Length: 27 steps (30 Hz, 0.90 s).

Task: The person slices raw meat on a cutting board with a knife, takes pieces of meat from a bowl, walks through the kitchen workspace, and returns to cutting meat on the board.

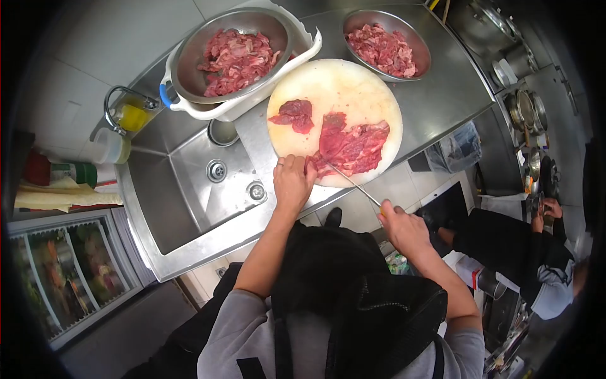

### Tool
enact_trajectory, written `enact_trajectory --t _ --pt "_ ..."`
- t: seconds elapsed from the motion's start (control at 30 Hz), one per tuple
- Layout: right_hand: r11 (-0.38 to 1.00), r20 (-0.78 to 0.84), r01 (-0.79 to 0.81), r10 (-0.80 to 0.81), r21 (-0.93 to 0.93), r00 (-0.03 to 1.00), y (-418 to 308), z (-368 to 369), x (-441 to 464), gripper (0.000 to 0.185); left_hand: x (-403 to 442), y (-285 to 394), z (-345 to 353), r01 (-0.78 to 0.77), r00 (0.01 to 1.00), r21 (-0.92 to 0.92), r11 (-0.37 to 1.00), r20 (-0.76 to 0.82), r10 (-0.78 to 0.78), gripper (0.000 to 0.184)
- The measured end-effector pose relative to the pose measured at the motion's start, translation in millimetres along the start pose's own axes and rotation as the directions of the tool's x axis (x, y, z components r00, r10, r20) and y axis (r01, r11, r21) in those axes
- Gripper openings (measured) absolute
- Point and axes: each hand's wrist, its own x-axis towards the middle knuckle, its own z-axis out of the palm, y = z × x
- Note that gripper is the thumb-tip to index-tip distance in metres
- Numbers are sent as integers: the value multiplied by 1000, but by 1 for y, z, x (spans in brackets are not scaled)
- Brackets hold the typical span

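A large piece of raw red meat (356,146) lies on the round, pale cutting board (334,76). My left hand (292,179) has its fingers closed on the left edge of this meat, at the board's near-left rim. In my right hand (404,228) is the handle of a knife (357,185); its thin blade runs up and left to the meat, with the tip touching it close to my left fingers. A smaller piece of meat (297,116) rests apart on the left side of the board.
Behind the board stand two steel bowls of cut meat, one bowl (188,69) over a white basin (237,111), the other (421,55) at the right. A steel sink (189,183) with a faucet (117,104) lies left. Another person (517,243) works at the right.
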Motion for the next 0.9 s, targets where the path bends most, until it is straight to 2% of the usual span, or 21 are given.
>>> enact_trajectory --t 0.17,0.23,0.37,0.47,0.5,0.57,0.63,0.67,0.73,0.9 --pt "995 -34 -39 36 -89 999 7 -8 -2 28 -10 -2 -2 4 1000 -92 996 0 -4 12" --pt "999 -91 13 -17 -43 996 9 -19 -1 28 -13 -4 -4 78 997 -210 975 21 -75 13" --pt "997 -164 2 11 77 986 7 -32 -6 27 -11 -6 -8 139 990 -263 955 11 -141 14" --pt "994 -213 75 -58 74 975 -4 -34 -5 26 -7 -1 -14 181 983 -244 953 79 -166 18" --pt "995 -216 75 -58 71 975 -4 -32 -1 26 -6 2 -16 239 970 -267 934 111 -217 19" --pt "991 -172 128 -120 35 978 -4 -28 8 26 -7 3 -17 297 953 -288 910 145 -265 20" --pt "991 -158 126 -120 33 980 -2 -32 11 26 -9 3 -15 150 988 -279 949 64 -138 22" --pt "992 -145 124 -119 31 982 -1 -34 13 26 -10 1 -14 154 988 -279 948 64 -142 22" --pt "992 -142 128 -125 19 982 1 -37 15 26 -13 -5 -11 -69 997 -197 978 3 71 30" --pt "980 -159 197 -191 27 969 10 -45 22 26 -23 -13 -8 -122 992 -169 978 19 127 32"
